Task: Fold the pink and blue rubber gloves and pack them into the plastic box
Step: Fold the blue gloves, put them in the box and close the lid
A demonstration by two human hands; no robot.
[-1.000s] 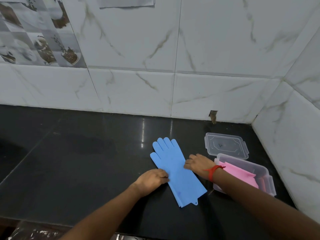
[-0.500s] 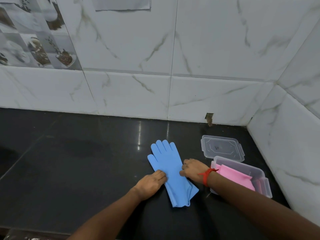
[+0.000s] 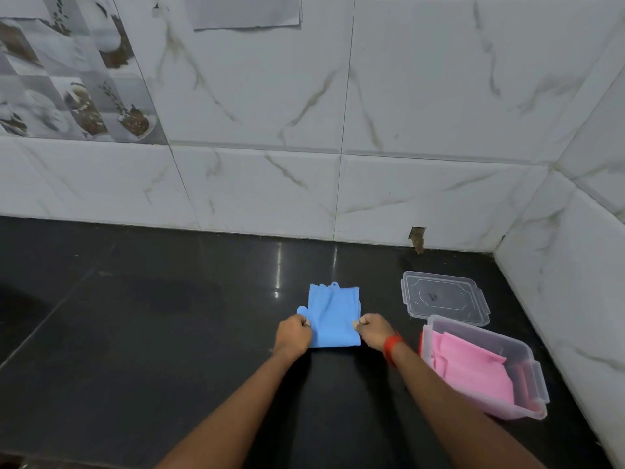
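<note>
The blue rubber glove (image 3: 333, 311) lies folded in half on the black counter, its cuff edge with a small tab toward the wall and its thumb poking out at the left. My left hand (image 3: 292, 335) pinches its left edge and my right hand (image 3: 373, 331), with a red wristband, pinches its right edge. The pink glove (image 3: 473, 367) lies folded inside the clear plastic box (image 3: 537, 384) to the right of my right forearm.
The box's clear lid (image 3: 444, 297) lies flat on the counter behind the box. White marble-tiled walls close the back and right side, meeting in a corner. The black counter (image 3: 135, 316) stretches far to the left.
The glove's cuff end has been folded up over the fingers, halving its length. Both hands moved from its middle to its side edges. The camera has tilted a little.
</note>
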